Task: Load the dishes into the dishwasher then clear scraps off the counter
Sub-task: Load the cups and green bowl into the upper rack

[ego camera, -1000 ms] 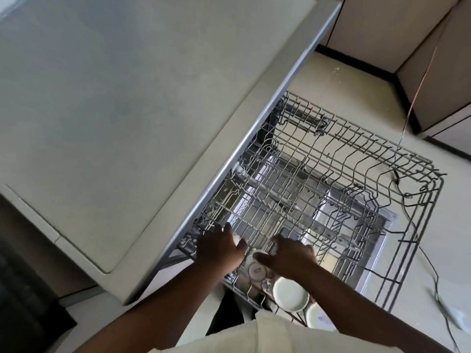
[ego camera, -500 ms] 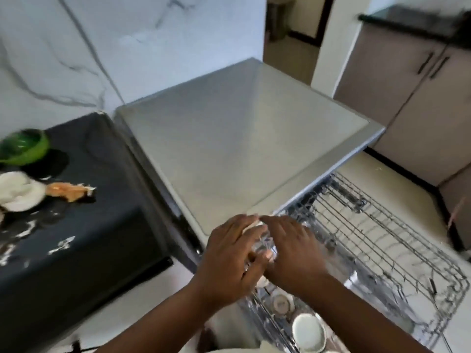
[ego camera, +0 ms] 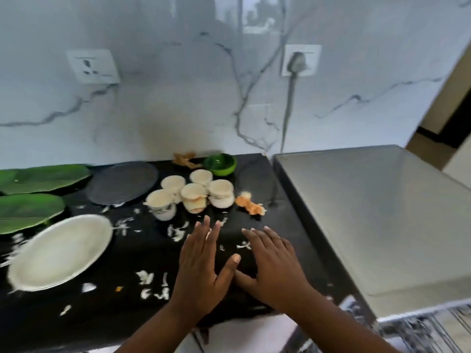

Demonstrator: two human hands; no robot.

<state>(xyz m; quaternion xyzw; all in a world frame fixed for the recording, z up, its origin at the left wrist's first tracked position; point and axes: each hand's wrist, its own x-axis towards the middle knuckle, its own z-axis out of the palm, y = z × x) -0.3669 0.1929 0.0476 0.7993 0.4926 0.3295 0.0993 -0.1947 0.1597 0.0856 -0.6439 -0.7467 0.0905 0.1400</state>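
Both hands (ego camera: 204, 266) (ego camera: 274, 266) hover flat; blurred rack (ego camera: 420, 327) is cut off bottom right.

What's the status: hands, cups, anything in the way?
Left hand and right hand open, empty, over counter. Five cups unloaded. Scraps lie between.

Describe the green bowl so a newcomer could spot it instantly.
On the black counter, look to the back edge against the white marble wall. The small glossy green bowl sits just behind the cluster of white cups; it is the only green round vessel, unlike the flat green leaf-shaped plates.
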